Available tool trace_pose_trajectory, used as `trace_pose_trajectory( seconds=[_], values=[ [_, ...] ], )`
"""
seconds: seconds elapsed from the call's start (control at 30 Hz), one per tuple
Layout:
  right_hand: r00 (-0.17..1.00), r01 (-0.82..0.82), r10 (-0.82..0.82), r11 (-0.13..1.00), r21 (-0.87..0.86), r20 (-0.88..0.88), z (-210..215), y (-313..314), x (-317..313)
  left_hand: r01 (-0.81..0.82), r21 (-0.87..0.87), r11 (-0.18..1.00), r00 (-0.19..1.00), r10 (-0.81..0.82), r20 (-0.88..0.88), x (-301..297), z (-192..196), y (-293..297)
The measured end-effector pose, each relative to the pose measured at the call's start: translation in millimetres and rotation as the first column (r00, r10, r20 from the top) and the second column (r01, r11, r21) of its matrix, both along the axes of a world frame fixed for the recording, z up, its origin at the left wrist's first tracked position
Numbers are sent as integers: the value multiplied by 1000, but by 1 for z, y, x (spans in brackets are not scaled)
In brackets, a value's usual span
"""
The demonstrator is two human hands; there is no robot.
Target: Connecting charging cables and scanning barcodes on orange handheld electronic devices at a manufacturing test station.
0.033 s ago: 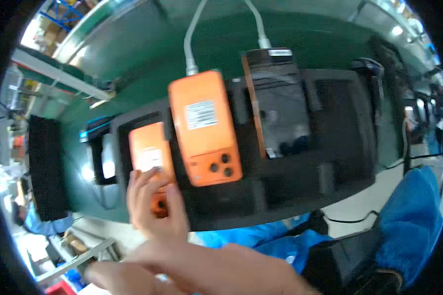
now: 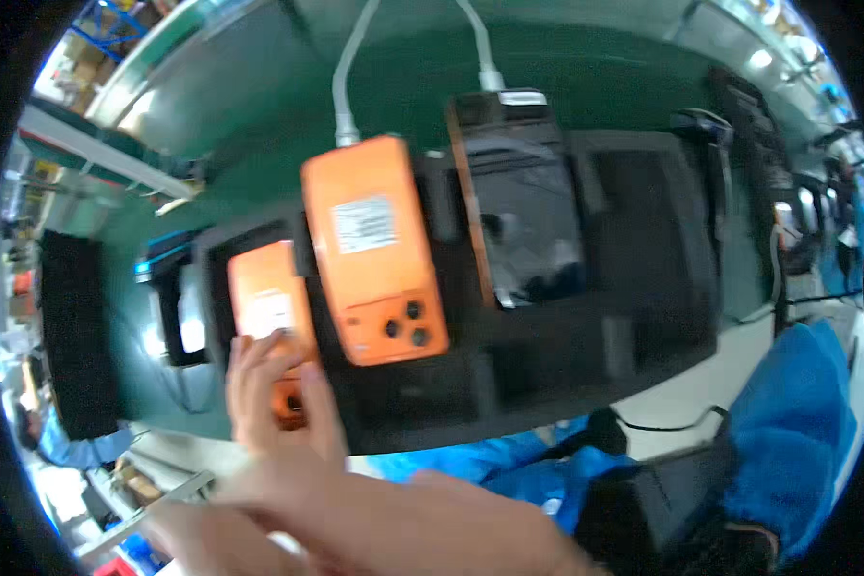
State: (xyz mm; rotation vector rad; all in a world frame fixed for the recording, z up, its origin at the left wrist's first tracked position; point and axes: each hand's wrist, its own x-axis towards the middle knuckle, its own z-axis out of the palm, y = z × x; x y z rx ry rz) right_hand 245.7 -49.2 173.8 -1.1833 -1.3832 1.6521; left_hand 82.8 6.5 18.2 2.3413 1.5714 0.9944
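Left hand (image 2: 278,408) holds the lower end of the smaller orange phone (image 2: 269,278), fingers at its left, thumb at its right; the phone lies near the black tray's (image 2: 655,298) left edge. Right hand (image 2: 197,538) is a blur below the tray's lower left corner; I can't tell its grip. Rightward, the larger orange phone (image 2: 379,274) and dark phone (image 2: 528,211) meet white cables (image 2: 344,96) near the tray's far edge.

A green workbench (image 2: 259,130) and shelving (image 2: 98,43) suggest a workshop.
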Motion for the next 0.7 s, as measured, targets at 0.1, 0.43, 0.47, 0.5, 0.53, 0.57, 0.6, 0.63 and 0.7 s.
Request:
trace_pose_trajectory(
  seconds=[0.1,0.43,0.47,0.5,0.53,0.57,0.6,0.63,0.7],
  values=[
    [994,112,-113,992,53,5,-3,0,10,-1,44,999,995,5,-101,-23,1,1],
    [532,-62,-553,730,681,641,-65,38,123,159,-69,985,982,-164,-88,-1,79,20],
    [463,-86,-598,704,704,654,-75,41,131,259,-61,964,964,-262,-51,16,88,32],
    [434,-84,-613,702,707,660,-76,49,134,301,-37,953,952,-303,-52,30,92,47],
    [408,-94,-628,693,715,663,-78,59,132,331,-4,944,942,-330,-53,42,87,65],
    [427,-123,-629,671,731,649,-84,70,130,311,-43,949,938,-314,-146,51,76,78],
    [442,-152,-637,641,752,632,-92,83,126,285,-71,956,926,-294,-236,58,60,93],
    [450,-159,-647,620,768,615,-102,92,121,270,-122,955,914,-294,-279,65,41,106],
    [487,-141,-648,603,785,586,-122,108,115,270,-225,936,907,-326,-268,72,3,134]
  ],
)
